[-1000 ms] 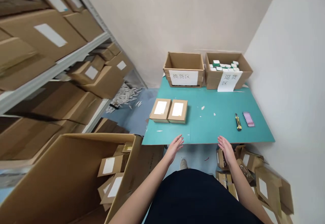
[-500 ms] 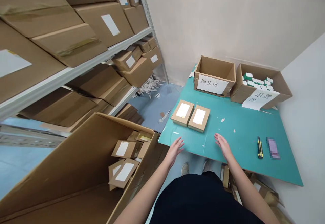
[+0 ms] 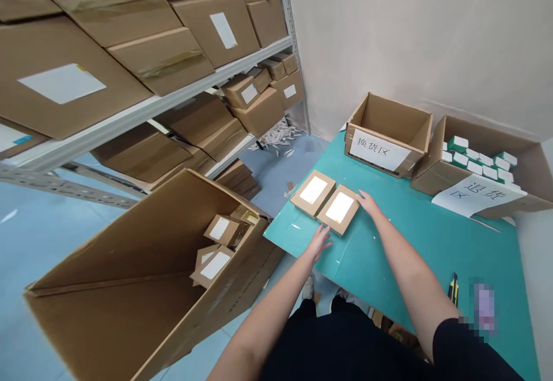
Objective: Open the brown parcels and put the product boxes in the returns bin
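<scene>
Two flat brown cardboard boxes with white labels lie side by side on the teal table [image 3: 389,248]. My right hand [image 3: 367,201] rests with fingers stretched at the right edge of the nearer box [image 3: 339,209]. My left hand [image 3: 320,241] lies open on the table just in front of that same box, fingertips at its near corner. The other labelled box [image 3: 312,192] sits to its left, untouched. Neither hand has closed round anything.
At the table's back stand an empty labelled carton [image 3: 386,133] and a carton [image 3: 484,168] of small green-and-white boxes. A utility knife [image 3: 453,289] lies at the near right. A big open carton [image 3: 142,271] with labelled boxes stands on the floor left, beside loaded shelves [image 3: 129,82].
Both hands moved forward from the table's near edge to the right-hand flat box. The camera swung left and tilted, bringing shelves and floor carton more into view.
</scene>
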Motion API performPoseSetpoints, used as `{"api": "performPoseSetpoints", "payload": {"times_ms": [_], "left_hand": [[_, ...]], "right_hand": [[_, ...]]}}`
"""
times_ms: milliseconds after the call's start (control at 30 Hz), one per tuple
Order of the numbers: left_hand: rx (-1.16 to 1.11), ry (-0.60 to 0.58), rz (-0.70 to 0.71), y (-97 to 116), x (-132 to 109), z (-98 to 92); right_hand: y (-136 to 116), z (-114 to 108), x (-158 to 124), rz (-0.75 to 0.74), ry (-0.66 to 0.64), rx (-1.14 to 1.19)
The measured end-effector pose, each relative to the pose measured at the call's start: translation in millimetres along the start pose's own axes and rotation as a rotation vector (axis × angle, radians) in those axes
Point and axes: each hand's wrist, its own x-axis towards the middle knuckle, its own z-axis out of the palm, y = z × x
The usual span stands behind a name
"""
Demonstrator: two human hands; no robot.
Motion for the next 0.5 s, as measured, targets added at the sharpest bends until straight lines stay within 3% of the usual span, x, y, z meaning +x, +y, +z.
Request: {"api": "performPoseSetpoints", "payload": {"times_ms": [100,233,367,500], "left_hand": [[-0.026,0.022,0.030,-3.7,10.5,11.4],[-0.012,-0.004,0.107,-10.4,12.1,10.5],[0.062,-0.030,0.136,-24.9,5.8,5.8],[0.192,-0.130,0.186,-50.7,-8.4,1.8]], "right_hand": [[17.4,3.9,-2.8,0.026,-0.011,-0.062],[42.5,-4.0,-40.8,0.030,0.051,-0.106],[71.5,-20.2,-108.9,0.062,0.136,-0.090],[107.9,-32.0,-199.1,0.149,0.259,0.015]]}}
